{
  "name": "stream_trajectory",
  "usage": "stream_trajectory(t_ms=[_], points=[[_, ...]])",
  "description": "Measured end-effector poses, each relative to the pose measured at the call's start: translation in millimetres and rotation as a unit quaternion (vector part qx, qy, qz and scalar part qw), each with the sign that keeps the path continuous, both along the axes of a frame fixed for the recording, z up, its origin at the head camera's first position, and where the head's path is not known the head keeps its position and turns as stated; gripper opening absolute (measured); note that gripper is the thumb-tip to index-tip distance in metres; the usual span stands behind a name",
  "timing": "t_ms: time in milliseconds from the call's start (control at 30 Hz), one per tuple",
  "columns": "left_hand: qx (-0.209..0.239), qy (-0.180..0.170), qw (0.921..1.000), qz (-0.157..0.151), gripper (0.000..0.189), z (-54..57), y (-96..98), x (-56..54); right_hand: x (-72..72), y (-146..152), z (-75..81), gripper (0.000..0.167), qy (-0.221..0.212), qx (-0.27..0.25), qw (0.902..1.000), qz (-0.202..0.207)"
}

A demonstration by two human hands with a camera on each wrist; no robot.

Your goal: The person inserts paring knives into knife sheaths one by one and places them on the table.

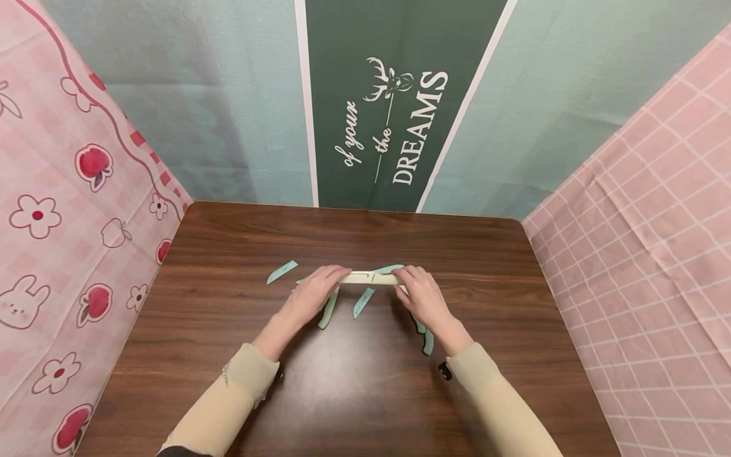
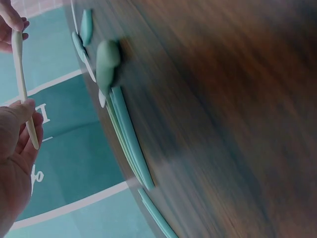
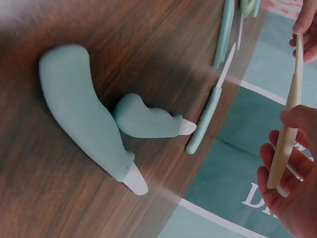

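A slim cream knife in a matching sheath [image 1: 360, 277] is held level above the table, a seam across its middle. Its left end is pinched by my left hand [image 1: 313, 293], and my right hand [image 1: 424, 297] grips its right end. In the right wrist view, the thumb and curled fingers lie around the thicker end. Below the right hand lie a large blue-green handle [image 3: 84, 109] and a smaller one [image 3: 148, 121], each with a short pale tip. Beside them is a knife [image 3: 205, 119] with a bare blade. A green handle [image 1: 328, 311] lies near the left hand.
Two flat light-blue sheaths with printing lie on the brown table [image 1: 342, 393]: one sheath [image 1: 282, 271] at the left, another sheath [image 1: 363, 303] between the hands. Patterned cloths hang along the left, back and right table edges.
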State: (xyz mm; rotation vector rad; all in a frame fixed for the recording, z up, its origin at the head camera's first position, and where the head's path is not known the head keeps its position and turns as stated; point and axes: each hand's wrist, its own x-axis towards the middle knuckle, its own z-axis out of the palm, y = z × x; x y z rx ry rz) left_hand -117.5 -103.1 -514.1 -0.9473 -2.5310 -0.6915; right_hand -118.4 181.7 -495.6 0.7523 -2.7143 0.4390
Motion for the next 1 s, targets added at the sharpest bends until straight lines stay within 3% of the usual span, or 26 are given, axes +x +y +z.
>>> stream_trajectory(t_ms=[200, 433, 700, 1000], points=[[-0.021, -0.001, 0.9986, 0.049, 0.036, -1.2, -4.5, -14.4, -18.4, -6.1, -2.0, 0.027, -0.009, 0.002, 0.9994, -0.032], [-0.037, 0.013, 0.9942, 0.100, 0.031, -5.4, -8.6, -32.2, -42.2, -16.5, -5.6, 0.027, -0.024, 0.008, 0.9990, -0.038], [-0.031, -0.023, 0.9937, 0.105, 0.027, -13.2, -13.1, -48.6, -64.3, -24.3, -13.9, 0.025, -0.039, -0.005, 0.9987, -0.031], [-0.032, -0.068, 0.9908, 0.113, 0.026, -21.7, -12.3, -63.0, -83.6, -30.2, -23.8, 0.021, -0.064, -0.002, 0.9959, -0.063]])
